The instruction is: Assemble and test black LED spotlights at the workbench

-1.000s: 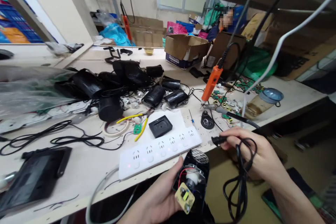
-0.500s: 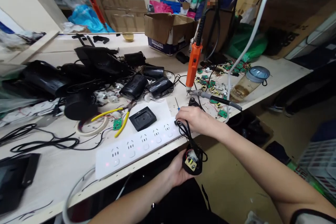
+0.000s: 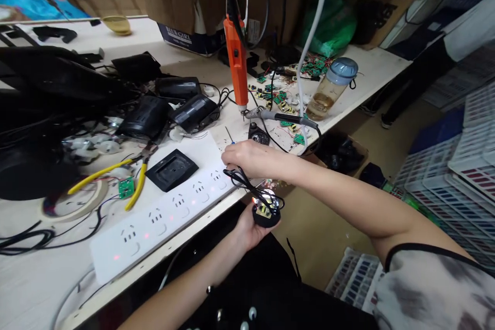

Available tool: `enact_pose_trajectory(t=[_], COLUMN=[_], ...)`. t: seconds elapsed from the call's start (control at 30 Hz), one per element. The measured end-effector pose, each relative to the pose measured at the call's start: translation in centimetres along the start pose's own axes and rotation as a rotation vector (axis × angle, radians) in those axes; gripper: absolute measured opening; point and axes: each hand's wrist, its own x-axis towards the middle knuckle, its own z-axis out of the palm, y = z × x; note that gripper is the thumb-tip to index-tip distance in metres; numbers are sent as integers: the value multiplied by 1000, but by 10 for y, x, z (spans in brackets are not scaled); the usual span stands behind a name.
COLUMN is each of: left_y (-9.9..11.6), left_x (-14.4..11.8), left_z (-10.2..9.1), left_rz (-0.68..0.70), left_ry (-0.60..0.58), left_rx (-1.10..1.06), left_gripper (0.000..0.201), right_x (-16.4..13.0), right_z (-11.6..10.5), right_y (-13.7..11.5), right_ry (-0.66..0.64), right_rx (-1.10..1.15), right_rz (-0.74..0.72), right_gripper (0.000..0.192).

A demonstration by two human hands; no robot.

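Note:
My left hand (image 3: 251,228) holds a small round black lamp unit (image 3: 266,219) from below, just off the table's front edge. Its open face shows a yellowish circuit board and a shining light. A looped black cord (image 3: 242,179) runs from the unit up to my right hand (image 3: 251,159). The fingers of that hand are closed at the far-right end of a white power strip (image 3: 168,214), around the cord's plug, which they mostly hide. Small red lights glow along the strip. Just beyond my right fingers lies a thin screwdriver (image 3: 229,135) with a blue handle.
Behind my right hand, an orange electric screwdriver (image 3: 236,62) hangs near a soldering iron (image 3: 290,117). A water bottle (image 3: 332,87) and small circuit boards (image 3: 276,97) are to the right. Yellow-handled cutters (image 3: 137,185), a black square frame (image 3: 172,170) and tape (image 3: 83,203) lie left.
The light in the unit now shines. My view has shifted to the right and closer to the table. Both hands keep their hold.

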Motion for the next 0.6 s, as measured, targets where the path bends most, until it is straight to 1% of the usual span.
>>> enact_pose_trajectory(t=[0.2,0.3,0.4,0.53,0.6], left_y=[1,0,-3,-7,-8], left_x=[-11,-15,-17,-19,-22], left_z=[-1,2,5,9,10], left_rz=[6,-7,12,19,5], left_ry=[40,53,76,100,108], left_rx=[23,57,83,117,139], left_gripper=[37,38,34,33,34], right_x=[4,6,6,4,4], right_z=[-7,-9,-13,-16,-15], right_y=[0,2,1,-3,-4], right_ry=[-50,-68,-90,-88,-88], right_rx=[-11,-25,-47,-93,-74], right_rz=[7,2,17,21,12], right_gripper=[20,23,24,25,24])
